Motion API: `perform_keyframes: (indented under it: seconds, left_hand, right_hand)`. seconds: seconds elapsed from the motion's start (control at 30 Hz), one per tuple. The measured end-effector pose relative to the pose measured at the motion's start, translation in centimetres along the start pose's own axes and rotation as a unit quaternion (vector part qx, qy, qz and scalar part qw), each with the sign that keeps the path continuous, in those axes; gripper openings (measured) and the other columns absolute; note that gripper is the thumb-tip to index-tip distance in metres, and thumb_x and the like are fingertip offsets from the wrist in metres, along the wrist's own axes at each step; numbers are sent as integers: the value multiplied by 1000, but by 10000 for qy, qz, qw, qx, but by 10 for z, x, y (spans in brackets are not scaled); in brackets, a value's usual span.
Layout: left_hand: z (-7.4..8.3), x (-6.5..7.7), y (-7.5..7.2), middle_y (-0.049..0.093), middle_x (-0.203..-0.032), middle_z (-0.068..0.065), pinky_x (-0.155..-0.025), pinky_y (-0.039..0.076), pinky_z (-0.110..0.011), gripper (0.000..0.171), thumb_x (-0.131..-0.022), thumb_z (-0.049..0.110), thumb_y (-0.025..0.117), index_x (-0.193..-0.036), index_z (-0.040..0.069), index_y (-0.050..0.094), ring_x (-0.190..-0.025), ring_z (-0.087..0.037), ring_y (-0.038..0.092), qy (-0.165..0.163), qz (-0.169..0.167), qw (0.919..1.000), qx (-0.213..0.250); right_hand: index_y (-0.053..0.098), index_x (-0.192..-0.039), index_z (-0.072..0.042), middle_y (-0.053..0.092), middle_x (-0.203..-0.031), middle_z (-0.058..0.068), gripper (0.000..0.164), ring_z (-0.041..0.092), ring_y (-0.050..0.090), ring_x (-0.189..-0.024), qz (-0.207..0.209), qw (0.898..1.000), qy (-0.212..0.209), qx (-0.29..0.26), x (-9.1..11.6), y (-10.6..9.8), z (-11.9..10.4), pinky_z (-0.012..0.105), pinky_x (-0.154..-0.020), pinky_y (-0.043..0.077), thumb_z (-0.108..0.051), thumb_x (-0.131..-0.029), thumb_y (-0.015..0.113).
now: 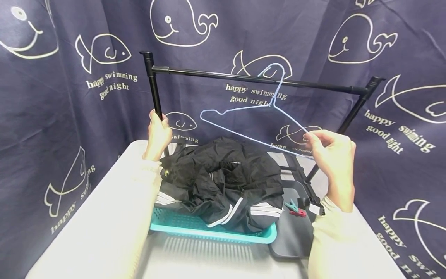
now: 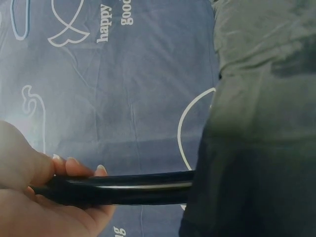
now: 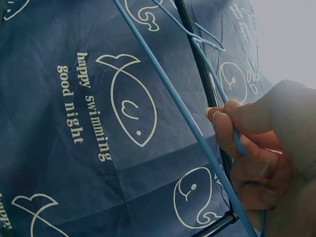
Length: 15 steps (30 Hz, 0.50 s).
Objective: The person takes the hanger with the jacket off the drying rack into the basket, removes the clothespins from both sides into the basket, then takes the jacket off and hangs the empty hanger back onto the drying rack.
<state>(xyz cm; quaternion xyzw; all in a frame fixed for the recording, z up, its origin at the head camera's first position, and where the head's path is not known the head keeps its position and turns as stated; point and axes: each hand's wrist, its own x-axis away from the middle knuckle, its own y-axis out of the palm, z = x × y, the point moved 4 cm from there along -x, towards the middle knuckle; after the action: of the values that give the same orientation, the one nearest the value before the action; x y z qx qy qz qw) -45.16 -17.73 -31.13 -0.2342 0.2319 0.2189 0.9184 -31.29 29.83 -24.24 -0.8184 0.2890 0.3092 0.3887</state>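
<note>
My left hand (image 1: 159,133) grips the left upright post (image 1: 155,93) of a black rack; in the left wrist view its fingers wrap the dark tube (image 2: 148,187). With my right hand (image 1: 331,159) I pinch the right shoulder of a light blue wire hanger (image 1: 240,135). The hanger is tilted and its hook (image 1: 278,66) rises over the rack's top bar (image 1: 216,74); whether it rests on the bar I cannot tell. In the right wrist view, thumb and index finger hold the blue wire (image 3: 173,94). Beneath lies a bunched black garment (image 1: 223,182) with white stripes.
The garment sits in a turquoise basket (image 1: 212,233) on a white table (image 1: 104,209). Right of it, a dark grey tray (image 1: 290,236) holds a green clothespin (image 1: 291,205) and a red clothespin (image 1: 298,213). A whale-and-fish patterned curtain (image 1: 104,15) hangs behind.
</note>
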Motion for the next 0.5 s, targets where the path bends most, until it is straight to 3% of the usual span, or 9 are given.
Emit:
perform_keyframes:
  seconds: [0.3, 0.5]
  left_hand:
    - [0, -1, -1, 58, -110, -24, -99, 41, -58, 30, -104, 4, 45, -133, -2, 41, -109, -48, 56, 51, 7, 10000, 54]
    - [0, 0, 0, 59, -109, -24, -98, 41, -58, 29, -104, 5, 45, -132, -1, 42, -108, -47, 56, 42, 13, 10000, 52]
  right_hand:
    - [84, -94, -24, 71, -70, -15, 14, -9, 53, -54, 7, 10000, -20, 54, -7, -2, -5, 20, -58, 35, -32, -93, 73]
    - [84, -95, -26, 73, -73, -14, 13, -8, 54, -53, 15, 9999, -15, 131, -12, -1, -6, 21, -54, 33, -33, -93, 73]
